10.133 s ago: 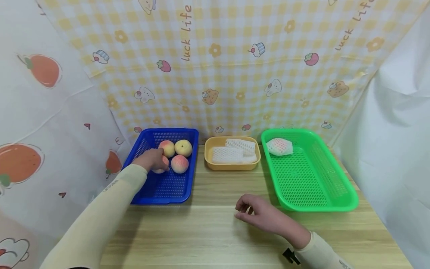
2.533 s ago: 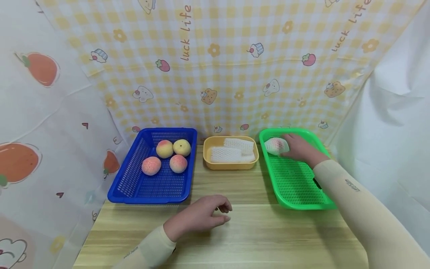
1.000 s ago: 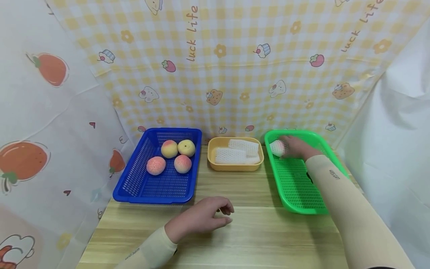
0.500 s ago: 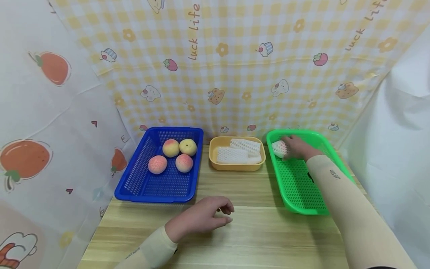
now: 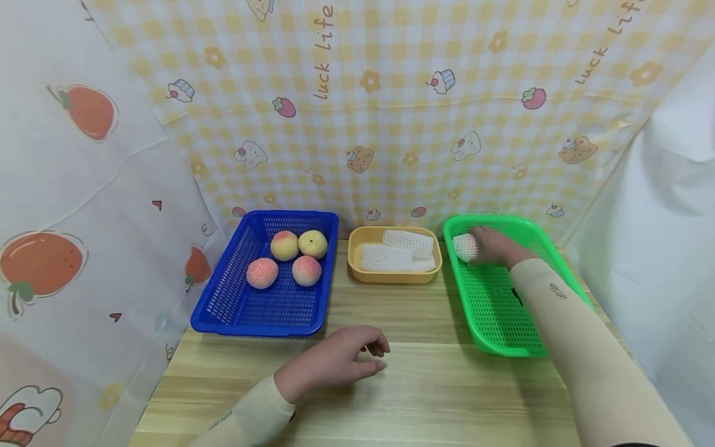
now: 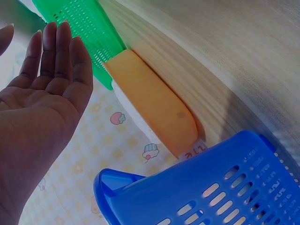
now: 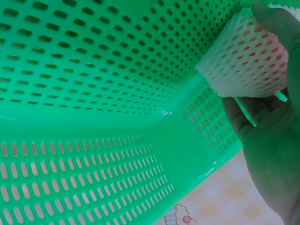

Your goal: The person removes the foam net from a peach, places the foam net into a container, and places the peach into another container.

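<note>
In the green basket [image 5: 505, 310], at its back left corner, lies a peach in a white foam net [image 5: 465, 248]. My right hand [image 5: 491, 246] grips it, thumb on one side and fingers on the other in the right wrist view, where pink shows through the netted peach [image 7: 253, 56]. My left hand [image 5: 341, 357] hovers over the front middle of the table, fingers loosely bent and holding nothing. The left wrist view shows that left hand [image 6: 51, 89] palm up to the camera. Several bare peaches [image 5: 306, 270] sit in the blue basket [image 5: 257, 329] on the left.
Between the two baskets stands a small yellow tray [image 5: 357, 277] with several white foam net sleeves [image 5: 386, 258] in it. A checked cloth [image 5: 391, 124] hangs right behind the containers. The wooden table [image 5: 436, 397] extends in front.
My left hand has left the peaches in the blue basket and come over the table. My right hand has reached into the green basket and gripped the netted peach, which has turned slightly.
</note>
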### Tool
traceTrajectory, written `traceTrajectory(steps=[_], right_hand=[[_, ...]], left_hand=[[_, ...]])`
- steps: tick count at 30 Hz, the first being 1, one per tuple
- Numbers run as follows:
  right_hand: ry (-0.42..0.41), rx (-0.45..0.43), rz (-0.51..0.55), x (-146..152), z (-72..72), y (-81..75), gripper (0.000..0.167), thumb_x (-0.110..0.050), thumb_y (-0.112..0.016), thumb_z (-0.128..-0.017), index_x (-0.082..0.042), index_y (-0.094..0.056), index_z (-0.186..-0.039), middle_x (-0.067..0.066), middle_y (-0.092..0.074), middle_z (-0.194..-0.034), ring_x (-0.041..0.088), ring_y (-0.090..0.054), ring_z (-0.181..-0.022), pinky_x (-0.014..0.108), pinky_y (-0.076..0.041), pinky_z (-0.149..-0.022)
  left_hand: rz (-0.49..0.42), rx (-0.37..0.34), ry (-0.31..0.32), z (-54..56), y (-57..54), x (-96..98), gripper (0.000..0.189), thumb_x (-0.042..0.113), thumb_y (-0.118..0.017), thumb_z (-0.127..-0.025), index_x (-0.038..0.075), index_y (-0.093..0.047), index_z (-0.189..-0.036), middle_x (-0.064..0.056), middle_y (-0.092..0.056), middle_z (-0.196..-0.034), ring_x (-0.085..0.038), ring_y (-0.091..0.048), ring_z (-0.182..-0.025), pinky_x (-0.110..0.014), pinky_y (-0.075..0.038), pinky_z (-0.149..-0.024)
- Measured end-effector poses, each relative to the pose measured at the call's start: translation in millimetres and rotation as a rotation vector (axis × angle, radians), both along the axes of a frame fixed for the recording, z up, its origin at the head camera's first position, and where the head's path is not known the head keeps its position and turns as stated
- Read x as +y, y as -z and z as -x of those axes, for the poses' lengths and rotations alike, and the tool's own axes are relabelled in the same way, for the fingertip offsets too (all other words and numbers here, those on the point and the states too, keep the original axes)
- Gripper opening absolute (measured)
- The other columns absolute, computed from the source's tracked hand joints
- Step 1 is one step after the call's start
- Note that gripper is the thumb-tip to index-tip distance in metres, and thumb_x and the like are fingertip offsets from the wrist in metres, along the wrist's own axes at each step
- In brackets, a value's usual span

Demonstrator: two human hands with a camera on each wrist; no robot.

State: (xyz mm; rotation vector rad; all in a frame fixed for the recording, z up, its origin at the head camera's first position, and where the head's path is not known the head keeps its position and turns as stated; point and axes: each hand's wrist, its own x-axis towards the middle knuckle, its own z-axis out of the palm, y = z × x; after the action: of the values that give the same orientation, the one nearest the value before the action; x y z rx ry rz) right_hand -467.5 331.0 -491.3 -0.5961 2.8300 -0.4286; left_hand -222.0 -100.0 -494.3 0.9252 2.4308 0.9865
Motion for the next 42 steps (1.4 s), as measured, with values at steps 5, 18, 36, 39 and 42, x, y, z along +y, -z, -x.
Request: traceTrajectory(steps=[5, 18, 36, 39, 42], right_hand=[[0.038, -0.03, 0.003, 4.7, -4.2, -1.3, 0.084, -0.022, -0.082, -0.097, 0.011, -0.036, -0.159, 0.042, -0.042, -0.156, 0.06, -0.048, -0.139, 0.073, -0.045, -0.109], [0.049, -0.006, 0.026, 6.9, -8.1, -3.7, 0.083, -0.025, -0.078, -0.098, 0.012, -0.035, -0.158, 0.044, -0.038, -0.157, 0.061, -0.048, -0.138, 0.075, -0.044, -0.109], [0.046, 0.055, 0.111, 7.3, -25.6, -27.4, 0.085, -0.03, -0.081, -0.095, 0.011, -0.037, -0.156, 0.033, -0.053, -0.134, 0.043, -0.059, -0.111, 0.062, -0.057, -0.088], [0.048, 0.055, 0.117, 5.8, -31.6, -33.8, 0.086, -0.032, -0.08, -0.097, 0.01, -0.036, -0.158, 0.033, -0.052, -0.137, 0.044, -0.059, -0.113, 0.062, -0.057, -0.089], [0.041, 0.064, 0.122, 3.6, -39.0, -40.7, 0.087, -0.033, -0.08, -0.099, 0.01, -0.036, -0.159, 0.034, -0.051, -0.138, 0.044, -0.059, -0.114, 0.062, -0.056, -0.089]], left_hand=[[-0.002, 0.001, 0.0, -0.1, -0.3, 0.3, 0.019, 0.031, -0.076, -0.107, 0.02, -0.074, -0.123, 0.017, -0.072, -0.113, -0.001, -0.066, -0.111, -0.036, -0.059, -0.102], [-0.002, 0.002, 0.005, 1.3, 0.4, 0.3, 0.017, 0.032, -0.076, -0.107, 0.022, -0.074, -0.122, 0.018, -0.071, -0.113, -0.001, -0.066, -0.111, -0.032, -0.058, -0.101], [-0.005, -0.006, -0.009, 1.1, 1.2, -1.0, 0.018, 0.031, -0.076, -0.107, 0.022, -0.074, -0.122, 0.014, -0.073, -0.114, -0.002, -0.067, -0.111, -0.038, -0.059, -0.102], [-0.008, 0.002, -0.006, 0.5, 0.3, -1.6, 0.018, 0.031, -0.076, -0.107, 0.022, -0.074, -0.122, 0.015, -0.073, -0.114, -0.002, -0.067, -0.111, -0.036, -0.059, -0.102], [-0.009, 0.012, -0.003, 0.2, -0.6, -2.0, 0.018, 0.031, -0.076, -0.108, 0.022, -0.074, -0.123, 0.018, -0.071, -0.113, 0.0, -0.066, -0.111, -0.034, -0.058, -0.102]])
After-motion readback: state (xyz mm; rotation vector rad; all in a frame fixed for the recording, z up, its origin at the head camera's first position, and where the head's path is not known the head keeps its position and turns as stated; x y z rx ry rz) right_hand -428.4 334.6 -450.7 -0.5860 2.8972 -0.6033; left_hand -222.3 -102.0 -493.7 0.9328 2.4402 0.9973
